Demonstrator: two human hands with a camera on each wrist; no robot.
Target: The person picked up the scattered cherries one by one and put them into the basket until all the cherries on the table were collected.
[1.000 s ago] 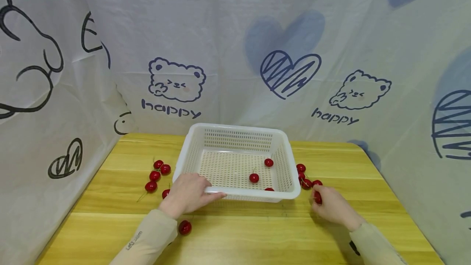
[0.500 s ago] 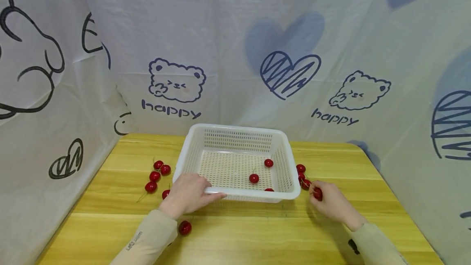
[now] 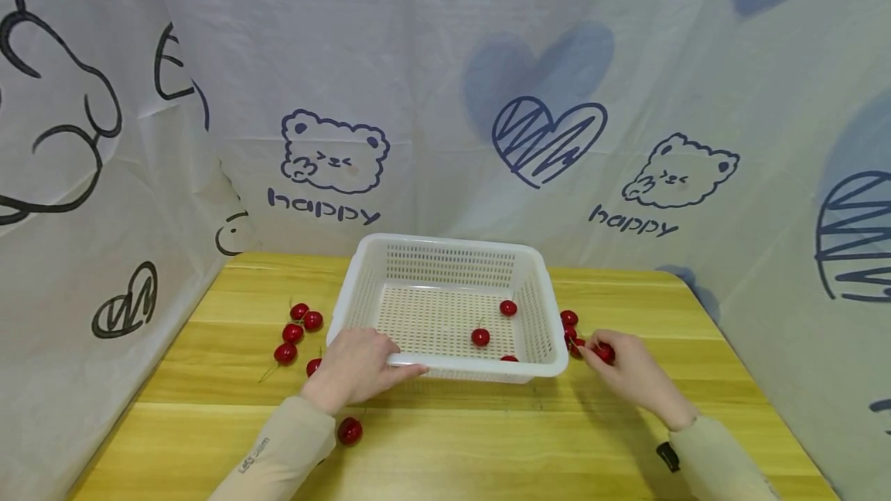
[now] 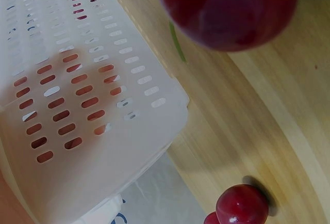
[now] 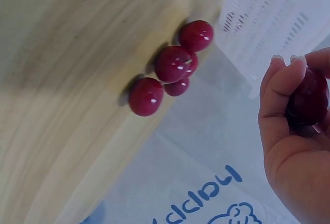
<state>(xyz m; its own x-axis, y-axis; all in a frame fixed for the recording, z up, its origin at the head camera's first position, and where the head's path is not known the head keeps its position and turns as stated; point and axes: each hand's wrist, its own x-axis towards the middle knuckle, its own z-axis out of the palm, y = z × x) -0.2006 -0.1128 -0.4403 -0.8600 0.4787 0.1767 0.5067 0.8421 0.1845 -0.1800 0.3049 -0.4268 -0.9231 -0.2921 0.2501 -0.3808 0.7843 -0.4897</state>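
Observation:
My left hand (image 3: 355,368) grips the near left rim of a white plastic basket (image 3: 480,366), fingers over the edge and thumb along the front. Its fingers show through the slots of the basket wall (image 4: 129,146) in the left wrist view. To the right of the basket, my right hand (image 3: 639,379) holds a dark red cherry (image 5: 308,100) between thumb and fingers, above the table. Several loose cherries (image 5: 172,64) lie in a cluster by the basket's right wall, close to the fingertips. Inside the basket are three cherries, one (image 3: 480,337) near the middle.
Left of the basket lies another group of cherries (image 3: 293,332) on the wooden table (image 3: 473,447). A single cherry (image 3: 349,431) sits beside my left sleeve, and one more (image 3: 314,366) is partly hidden by the left hand. A printed white curtain (image 3: 431,99) hangs behind the table.
My right hand has lifted slightly away from the cherry cluster, turning with the cherry in its fingers. The left hand and basket have stayed in place.

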